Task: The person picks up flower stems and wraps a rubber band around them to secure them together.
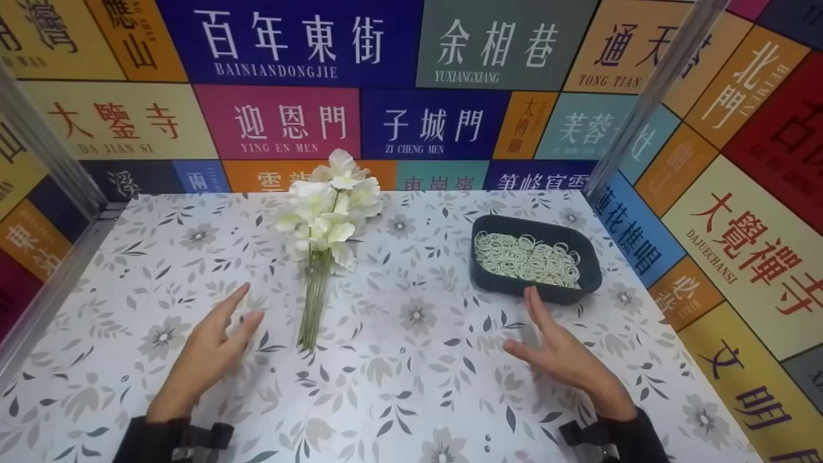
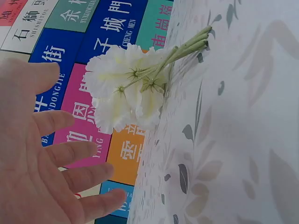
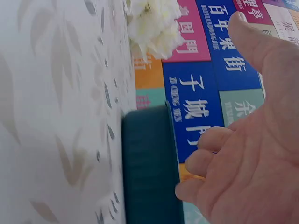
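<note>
A bunch of white artificial flowers lies left of the table's middle, blossoms toward the back wall and green stems toward the front. To its left hovers my left hand, holding nothing, fingers extended and thumb apart; the left wrist view shows its spread fingers beside the blossoms. A dark green rectangular tub holds many pale, thin rings. Just in front of the tub is my right hand, also holding nothing; its fingertips overlap the near rim in the head view.
A white tablecloth with grey flowers and leaves covers the table. Panels with coloured blocks and lettering stand at the back and both sides. Metal posts rise at the two back corners.
</note>
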Available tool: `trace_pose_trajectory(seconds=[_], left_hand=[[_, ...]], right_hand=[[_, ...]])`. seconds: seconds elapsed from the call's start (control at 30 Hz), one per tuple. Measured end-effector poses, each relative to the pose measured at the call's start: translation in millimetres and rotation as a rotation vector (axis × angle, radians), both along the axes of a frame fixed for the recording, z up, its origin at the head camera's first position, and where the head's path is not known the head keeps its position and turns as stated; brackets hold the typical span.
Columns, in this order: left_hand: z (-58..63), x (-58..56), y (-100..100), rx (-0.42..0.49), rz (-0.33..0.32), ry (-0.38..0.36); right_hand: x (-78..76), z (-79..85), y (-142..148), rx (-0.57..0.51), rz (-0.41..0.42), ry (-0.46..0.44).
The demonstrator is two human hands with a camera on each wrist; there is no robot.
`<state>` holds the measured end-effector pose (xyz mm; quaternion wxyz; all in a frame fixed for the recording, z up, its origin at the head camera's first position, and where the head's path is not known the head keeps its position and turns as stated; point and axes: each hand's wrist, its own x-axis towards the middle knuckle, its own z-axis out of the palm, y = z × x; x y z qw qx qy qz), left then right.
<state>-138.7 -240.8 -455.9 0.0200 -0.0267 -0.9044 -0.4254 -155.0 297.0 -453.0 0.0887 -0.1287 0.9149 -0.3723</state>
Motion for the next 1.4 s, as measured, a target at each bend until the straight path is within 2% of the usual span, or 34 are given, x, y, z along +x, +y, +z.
trace_pose_trajectory(seconds=[0.1, 0.23, 0.4, 0.57, 0.77, 0.87, 1.03, 1.2, 1.27, 1.4], left_hand=[[9.4, -13.3, -8, 0.119, -0.037, -0.112], [19.7, -33.5, -17, 0.264, -0.088, -0.282], [21.5, -55.8, -19, 0.321, -0.113, -0.478], [21.9, -74.3, -10, 0.312, -0.112, -0.592], [20.2, -86.8, 5, 0.301, -0.128, -0.644], [16.8, -94.1, 14, 0.321, -0.129, -0.667], [10.2, -106.6, 26, 0.406, -0.116, -0.682], [3.6, -117.6, 35, 0.521, -0.125, -0.698], [1.9, -121.9, 38, 0.558, -0.119, -0.71], [0.8, -129.1, 46, 0.578, -0.097, -0.721]], right_hand=[[-2.0, -1.5, -6, -0.101, 0.087, -0.071], [-10.0, -3.6, -13, -0.25, 0.158, -0.225], [-24.6, -7.0, -27, -0.407, 0.173, -0.382], [-35.9, -7.3, -44, -0.459, 0.193, -0.483], [-44.9, -13.1, -67, -0.518, 0.16, -0.629], [-50.1, -14.6, -80, -0.546, 0.139, -0.673], [-57.2, -13.5, -105, -0.59, 0.078, -0.732], [-65.0, -11.7, -125, -0.585, 0.013, -0.792], [-67.2, -11.2, -133, -0.568, -0.003, -0.788], [-70.1, -9.6, -152, -0.581, -0.028, -0.787]])
